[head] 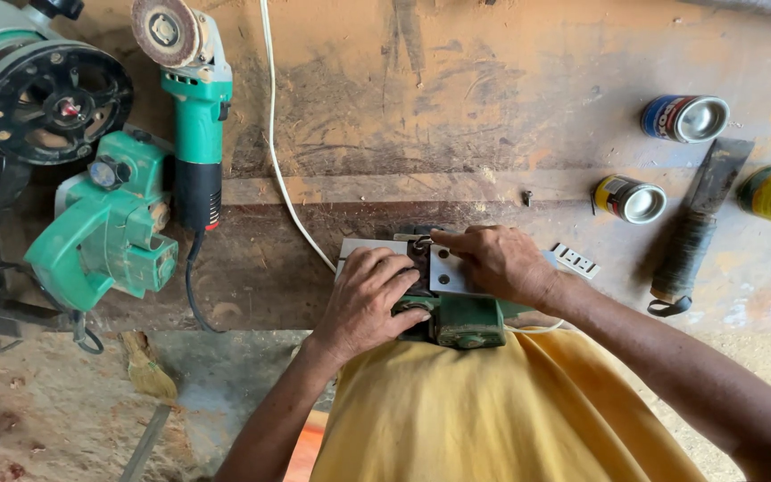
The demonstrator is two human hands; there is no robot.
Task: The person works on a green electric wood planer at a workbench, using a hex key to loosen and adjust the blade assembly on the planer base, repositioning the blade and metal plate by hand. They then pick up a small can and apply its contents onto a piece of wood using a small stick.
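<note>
Pressing down, both hands' fingers (394, 272) lie flat (unclenched) atop the green planer (457, 317).

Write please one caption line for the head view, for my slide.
Both hands, left hand and right hand, rest on an upturned green electric planer on a worn workbench, beside a green angle grinder.

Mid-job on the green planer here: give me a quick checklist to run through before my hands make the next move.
1. Both hands on the tool: ok; left hand and right hand rest on the green planer.
2. Planer flipped, metal sole plate up: ok.
3. Unplugged: cannot tell; white cord leaves the picture.
4. Fingers off the blade: cannot tell, hidden under the hands.
5. Angle grinder apart: ok.
6. Cans apart: ok.
</note>
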